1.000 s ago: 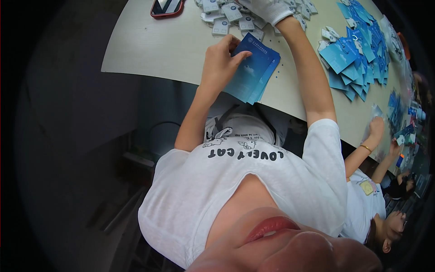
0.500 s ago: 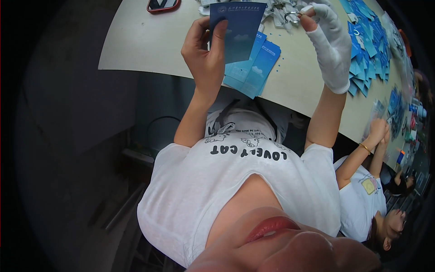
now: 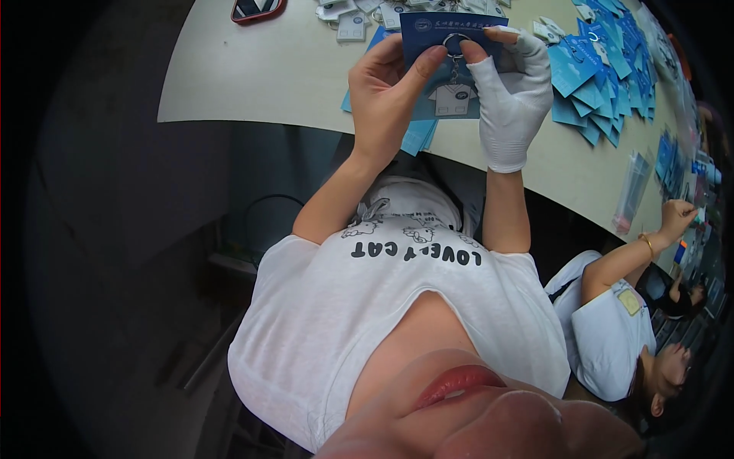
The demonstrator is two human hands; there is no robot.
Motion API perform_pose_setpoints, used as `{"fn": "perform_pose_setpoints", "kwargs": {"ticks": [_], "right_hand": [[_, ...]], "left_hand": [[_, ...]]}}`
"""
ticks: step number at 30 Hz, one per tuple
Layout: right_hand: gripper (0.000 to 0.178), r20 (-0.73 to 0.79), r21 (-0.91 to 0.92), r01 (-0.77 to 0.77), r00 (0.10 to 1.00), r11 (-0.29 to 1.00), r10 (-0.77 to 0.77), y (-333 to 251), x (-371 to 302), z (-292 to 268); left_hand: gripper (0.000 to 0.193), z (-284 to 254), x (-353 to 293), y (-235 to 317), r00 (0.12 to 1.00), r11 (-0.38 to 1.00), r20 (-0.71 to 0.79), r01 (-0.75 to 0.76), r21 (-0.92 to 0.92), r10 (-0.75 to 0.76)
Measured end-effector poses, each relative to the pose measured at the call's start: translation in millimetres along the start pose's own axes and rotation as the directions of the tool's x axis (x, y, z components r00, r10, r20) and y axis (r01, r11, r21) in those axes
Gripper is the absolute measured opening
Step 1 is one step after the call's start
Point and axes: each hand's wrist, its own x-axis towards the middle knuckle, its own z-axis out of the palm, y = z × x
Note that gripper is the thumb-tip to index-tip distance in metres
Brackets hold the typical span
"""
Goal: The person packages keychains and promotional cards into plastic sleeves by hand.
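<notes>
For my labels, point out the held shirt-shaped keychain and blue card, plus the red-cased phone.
Shirt-shaped keychain (image 3: 452,100): head view, white shirt.
Blue card (image 3: 440,75): head view, front face.
Red-cased phone (image 3: 257,7): head view, screen.

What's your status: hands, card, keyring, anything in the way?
Left hand holding blue card at left; partly gloved right hand at upper right. Keyring between thumbs, shirt-shaped charm hanging before card. Thumbs partly cover ring; fastening unclear.

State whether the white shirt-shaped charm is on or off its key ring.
On: a chain links the charm to the key ring, between the left hand and right hand.
</notes>
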Motion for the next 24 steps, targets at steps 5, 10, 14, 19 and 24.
{"fn": "perform_pose_setpoints", "kwargs": {"ticks": [5, 10, 14, 19, 24], "right_hand": [[0.034, -0.052, 0.055, 0.107, 0.993, 0.993, -0.105, -3.0, -0.1, 3.2], [0.035, -0.023, 0.103, 0.054, 0.998, 0.993, -0.052, -12.6, -1.3, 5.0], [0.043, 0.099, 0.072, 0.012, 0.995, 0.997, -0.019, -25.1, 3.8, 6.1], [0.028, 0.137, -0.075, -0.064, 0.988, 0.995, 0.074, -19.8, 5.5, 5.2], [0.046, 0.083, -0.087, -0.149, 0.984, 0.985, 0.156, -10.3, 17.8, -71.0]], "left_hand": [[0.021, 9.5, -3.0, 1.3, 0.996, 0.991, 0.009, -0.091, 0.099, 0.091], [0.019, 17.9, -4.2, 2.7, 0.988, 0.987, -0.048, -0.146, 0.07, 0.149], [0.022, 11.6, -4.1, 1.8, 0.986, 0.984, -0.007, -0.168, 0.057, 0.169], [0.03, 2.7, -1.1, -18.0, 0.991, 0.989, 0.007, -0.136, 0.054, 0.136], [0.049, -15.1, 7.3, -16.7, 0.904, 0.375, 0.369, -0.426, 0.823, 0.216]]}}
